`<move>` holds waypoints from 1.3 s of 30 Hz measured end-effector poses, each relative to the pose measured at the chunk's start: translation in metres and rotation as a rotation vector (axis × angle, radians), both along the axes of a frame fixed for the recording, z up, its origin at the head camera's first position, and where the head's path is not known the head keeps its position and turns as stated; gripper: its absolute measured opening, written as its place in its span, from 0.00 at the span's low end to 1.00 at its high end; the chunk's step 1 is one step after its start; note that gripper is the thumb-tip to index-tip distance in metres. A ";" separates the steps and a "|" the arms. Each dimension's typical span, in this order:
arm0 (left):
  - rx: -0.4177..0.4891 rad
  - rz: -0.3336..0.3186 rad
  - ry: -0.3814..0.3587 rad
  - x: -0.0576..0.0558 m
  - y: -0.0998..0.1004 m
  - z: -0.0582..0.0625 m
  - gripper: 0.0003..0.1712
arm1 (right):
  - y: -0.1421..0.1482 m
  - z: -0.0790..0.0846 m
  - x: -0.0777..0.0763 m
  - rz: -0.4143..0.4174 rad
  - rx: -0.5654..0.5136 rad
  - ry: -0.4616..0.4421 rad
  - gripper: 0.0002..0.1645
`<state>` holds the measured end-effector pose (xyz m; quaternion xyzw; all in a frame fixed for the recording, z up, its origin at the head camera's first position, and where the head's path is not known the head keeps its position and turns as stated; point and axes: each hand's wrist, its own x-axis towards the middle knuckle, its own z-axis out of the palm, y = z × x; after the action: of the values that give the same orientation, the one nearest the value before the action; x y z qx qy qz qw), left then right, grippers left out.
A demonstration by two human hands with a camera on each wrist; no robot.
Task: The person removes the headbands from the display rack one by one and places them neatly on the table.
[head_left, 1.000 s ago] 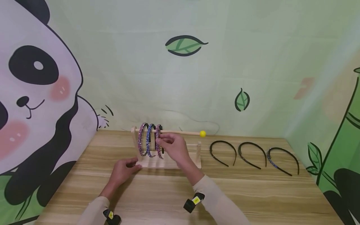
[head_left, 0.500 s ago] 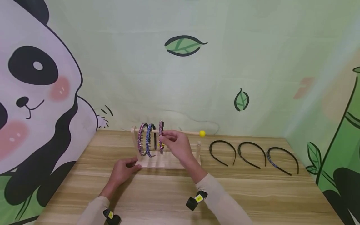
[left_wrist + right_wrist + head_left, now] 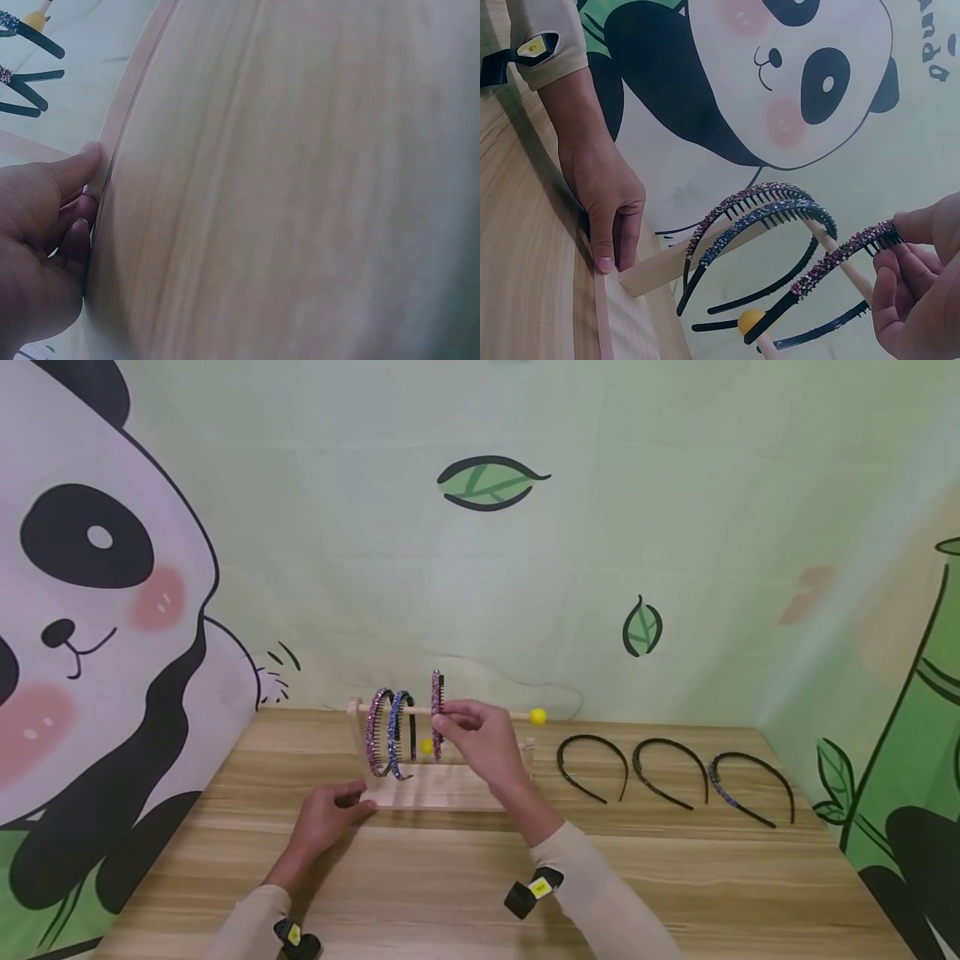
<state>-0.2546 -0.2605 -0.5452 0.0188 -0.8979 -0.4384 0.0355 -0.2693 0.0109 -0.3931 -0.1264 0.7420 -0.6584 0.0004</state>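
a: where was the held pink headband (image 3: 437, 693)?
b: upright at the upper rod (image 3: 521, 716) of the wooden stand (image 3: 442, 789), short of the yellow ball (image 3: 537, 717) on the end. seemed to straddle the rod; couldn't tell if they touched.

a: fingers?
b: right hand (image 3: 483, 735) had thumb and fingers pinching the band on its glittery stretch. left hand (image 3: 327, 817) had thumb and fingers gripping the stand's base at the near left corner, as i read it.

a: how would you have rated it for handling?
b: light, stiff but springy, probably thin plastic. glitter likely gave decent grip; bare dark legs looked slicker. teeth inside looked like the fragile part and could snag. best hold was the glittery face, as taken, legs left free to flex.

a: diff vs a second earlier?
b: band had shifted right, further from the other two, and sat higher, more of it above the rod. more edge-on to the head camera too. right hand had gone with it. lower yellow ball (image 3: 427, 747), hidden earlier, now showed. left hand hadn't budged.

a: neighbours?
b: another pink headband (image 3: 371, 739) hung nearest the left post, blue headband (image 3: 392, 739) just beside it. three dark headbands (image 3: 667, 796) lay in a row on the counter (image 3: 420, 885), right of the stand. panda backdrop (image 3: 135, 635) behind.
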 end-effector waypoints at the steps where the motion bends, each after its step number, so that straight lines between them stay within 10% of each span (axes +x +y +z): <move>1: 0.000 -0.001 0.002 0.000 0.000 0.000 0.26 | 0.001 0.001 0.000 -0.003 0.001 0.003 0.14; 39: -0.018 -0.002 0.031 0.002 0.003 0.002 0.25 | 0.069 0.027 0.008 -0.142 0.057 0.154 0.16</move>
<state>-0.2526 -0.2579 -0.5428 0.0107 -0.9011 -0.4307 0.0489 -0.2611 0.0797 -0.3658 -0.1237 0.7653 -0.6237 -0.0999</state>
